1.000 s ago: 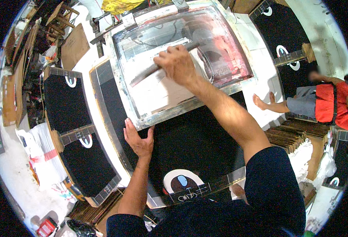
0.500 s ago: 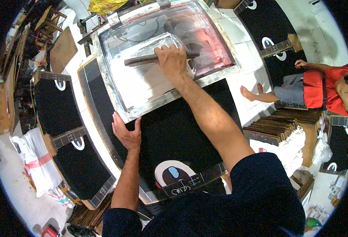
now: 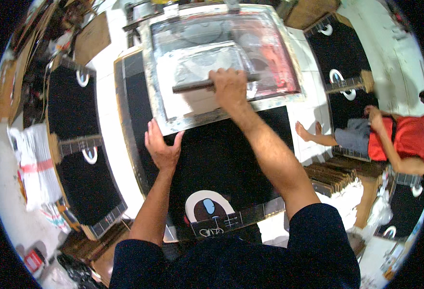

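My right hand (image 3: 230, 90) is closed around the dark handle of a squeegee (image 3: 191, 86), which stands across the mesh of a screen-printing frame (image 3: 192, 124). White ink coats the mesh's left and near parts; red staining shows along its right side. At the frame's near left corner, my left hand (image 3: 164, 147) rests with thumb and fingers spread, touching the edge. Under the frame and reaching toward me lies black fabric (image 3: 231, 159) on a board, with a printed eye shape (image 3: 208, 208) at its near end. The squeegee's blade is hidden.
To the left stands another board with black fabric (image 3: 72, 103), beside folded white cloth (image 3: 36, 166). On the right a person in red (image 3: 409, 137) sits next to more black fabric (image 3: 339, 53). Stacked thin boards (image 3: 332, 180) stand near my right elbow.
My right hand has drawn the squeegee toward the frame's near edge. The left hand stays at the corner. The whole view has shifted and turned slightly; the other person's arm has moved.
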Tool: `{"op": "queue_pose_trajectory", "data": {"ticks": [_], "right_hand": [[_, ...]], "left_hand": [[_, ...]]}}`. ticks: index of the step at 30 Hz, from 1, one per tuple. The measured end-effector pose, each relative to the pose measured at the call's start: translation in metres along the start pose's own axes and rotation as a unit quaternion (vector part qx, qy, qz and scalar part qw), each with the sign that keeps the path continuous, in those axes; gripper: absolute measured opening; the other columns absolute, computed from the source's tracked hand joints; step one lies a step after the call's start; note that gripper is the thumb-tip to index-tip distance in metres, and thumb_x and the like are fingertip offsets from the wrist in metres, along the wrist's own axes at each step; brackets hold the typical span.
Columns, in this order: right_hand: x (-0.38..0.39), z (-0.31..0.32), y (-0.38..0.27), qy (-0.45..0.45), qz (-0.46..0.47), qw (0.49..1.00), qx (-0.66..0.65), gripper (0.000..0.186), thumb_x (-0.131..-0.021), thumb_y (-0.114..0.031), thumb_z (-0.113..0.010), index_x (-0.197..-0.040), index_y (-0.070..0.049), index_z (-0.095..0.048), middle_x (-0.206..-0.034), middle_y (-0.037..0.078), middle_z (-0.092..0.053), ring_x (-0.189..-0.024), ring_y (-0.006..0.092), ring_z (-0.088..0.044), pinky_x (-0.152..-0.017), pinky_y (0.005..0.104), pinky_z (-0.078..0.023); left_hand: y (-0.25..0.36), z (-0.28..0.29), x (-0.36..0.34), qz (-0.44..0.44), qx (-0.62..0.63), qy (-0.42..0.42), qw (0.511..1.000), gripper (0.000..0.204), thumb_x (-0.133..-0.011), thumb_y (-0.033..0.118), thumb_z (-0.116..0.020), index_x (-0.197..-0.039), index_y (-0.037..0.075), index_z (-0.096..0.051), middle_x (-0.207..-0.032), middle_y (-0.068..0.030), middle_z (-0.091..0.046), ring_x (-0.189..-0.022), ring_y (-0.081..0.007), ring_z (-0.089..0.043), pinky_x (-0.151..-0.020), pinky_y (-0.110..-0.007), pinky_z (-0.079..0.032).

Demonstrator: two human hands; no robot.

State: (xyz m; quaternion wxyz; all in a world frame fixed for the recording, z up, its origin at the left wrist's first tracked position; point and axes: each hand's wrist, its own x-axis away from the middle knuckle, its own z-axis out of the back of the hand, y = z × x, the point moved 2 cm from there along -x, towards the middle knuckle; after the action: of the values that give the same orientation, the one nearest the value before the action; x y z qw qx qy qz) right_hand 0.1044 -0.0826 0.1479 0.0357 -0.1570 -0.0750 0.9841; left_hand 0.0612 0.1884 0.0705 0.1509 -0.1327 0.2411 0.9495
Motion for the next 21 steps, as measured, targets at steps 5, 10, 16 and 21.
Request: {"op": "queue_pose_trajectory", "data": {"ticks": [5,10,16,21], "right_hand": [[-0.008,0.015,0.002,-0.069,0.037,0.997,0.000,0.030,-0.076,-0.023,-0.082,-0.103,-0.015,-0.070,-0.095,0.005,-0.072,-0.095,0.0281,-0.068,-0.084,0.0483,-0.046],[0.012,0.012,-0.002,-0.137,0.055,0.988,-0.032,0.029,-0.079,-0.024,-0.082,-0.104,-0.017,-0.071,-0.093,0.004,-0.072,-0.093,0.0287,-0.068,-0.082,0.0480,-0.046],[-0.110,-0.040,0.041,-0.082,0.054,0.995,-0.012,0.034,-0.078,-0.031,-0.084,-0.106,-0.015,-0.073,-0.097,0.008,-0.075,-0.097,0.0311,-0.072,-0.083,0.0513,-0.051],[-0.125,-0.045,0.043,-0.074,0.035,0.997,-0.016,0.025,-0.082,-0.025,-0.078,-0.105,-0.015,-0.073,-0.098,0.010,-0.075,-0.097,0.0306,-0.072,-0.081,0.0502,-0.051]], "left_hand": [[-0.001,0.002,-0.001,-0.005,0.000,-0.008,1.000,0.098,-0.084,0.050,-0.082,-0.150,-0.010,-0.043,-0.152,-0.0263,-0.051,-0.146,-0.0360,-0.044,-0.121,-0.052,-0.030],[-0.002,0.003,0.000,0.007,0.005,-0.034,0.999,0.096,-0.086,0.050,-0.081,-0.150,-0.011,-0.042,-0.153,-0.0265,-0.049,-0.148,-0.0354,-0.041,-0.122,-0.052,-0.027],[-0.002,0.002,0.000,0.022,-0.007,-0.050,0.998,0.098,-0.086,0.049,-0.080,-0.154,-0.007,-0.038,-0.158,-0.0233,-0.044,-0.150,-0.0336,-0.039,-0.123,-0.051,-0.027],[-0.001,0.003,0.001,0.014,-0.002,-0.043,0.999,0.097,-0.086,0.051,-0.081,-0.151,-0.008,-0.040,-0.154,-0.0249,-0.047,-0.150,-0.0349,-0.039,-0.123,-0.053,-0.027]]}}
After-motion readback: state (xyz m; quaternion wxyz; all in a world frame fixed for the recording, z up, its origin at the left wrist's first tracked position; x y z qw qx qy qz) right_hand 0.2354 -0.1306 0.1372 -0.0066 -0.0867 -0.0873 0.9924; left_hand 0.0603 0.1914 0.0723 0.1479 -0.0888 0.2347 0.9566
